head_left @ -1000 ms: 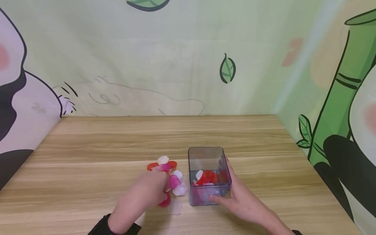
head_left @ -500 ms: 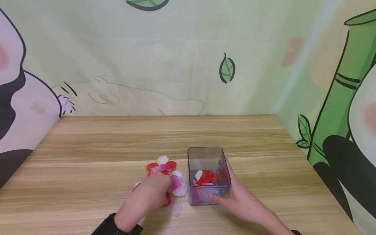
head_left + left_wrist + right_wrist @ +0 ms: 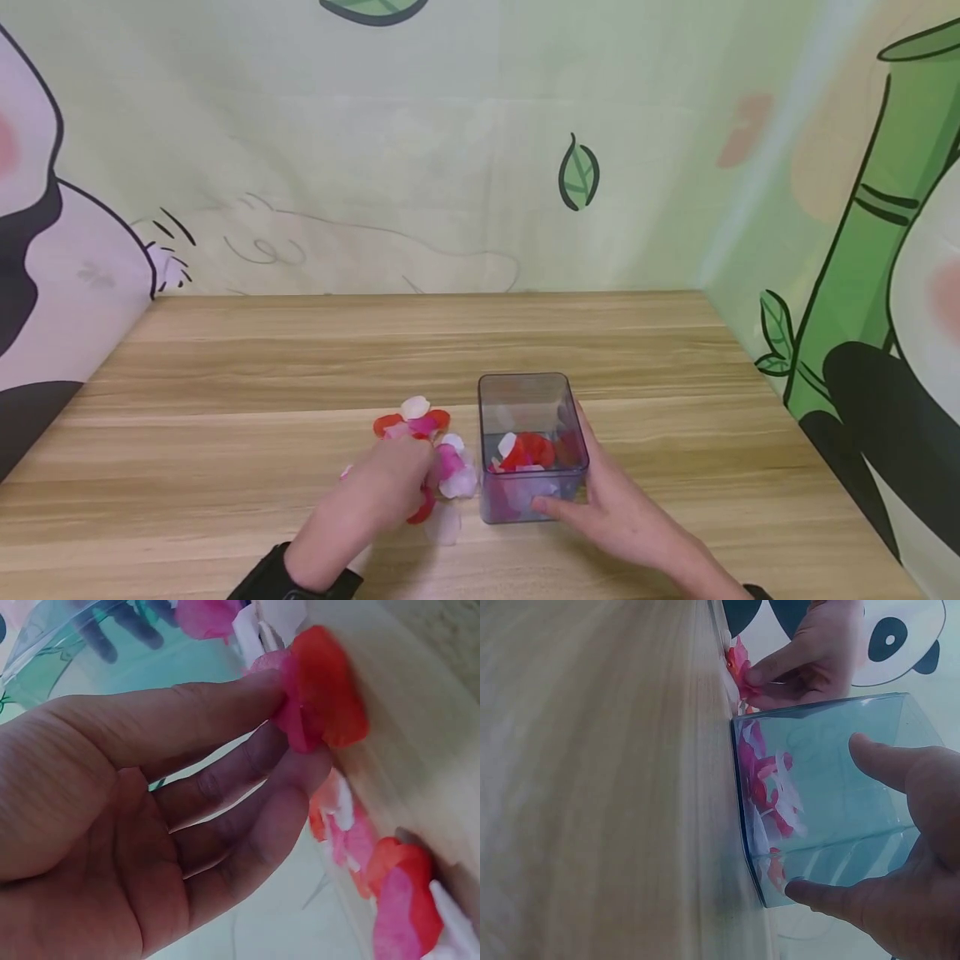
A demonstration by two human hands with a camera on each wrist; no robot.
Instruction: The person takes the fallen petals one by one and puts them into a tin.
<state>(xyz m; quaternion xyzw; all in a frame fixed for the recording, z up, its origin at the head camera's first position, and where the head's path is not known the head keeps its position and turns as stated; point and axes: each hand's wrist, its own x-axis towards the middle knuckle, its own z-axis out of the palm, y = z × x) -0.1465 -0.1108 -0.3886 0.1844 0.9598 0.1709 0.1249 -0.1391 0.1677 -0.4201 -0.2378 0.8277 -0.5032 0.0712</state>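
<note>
Seen from the head, a wood-grain tabletop [image 3: 225,358] lies toward six o'clock below a pale-green cartoon wall covering [image 3: 420,150]: panda [image 3: 97,237] at nine, outlined leaf [image 3: 579,175] at one, pale streak [image 3: 787,146] at two, bamboo stalk [image 3: 858,262] at three.

The tinted clear plastic box [image 3: 525,404] is standing upright, its open top facing upward and leaving a way in from above. The right hand [image 3: 611,510] is blocking its right wall and part of the near one. On the left, loose petals [image 3: 452,467] and the left hand [image 3: 388,482] are crowding the approach. Behind the box, the wooden tabletop [image 3: 450,350] is offering room back to the printed backdrop [image 3: 420,167].
</note>
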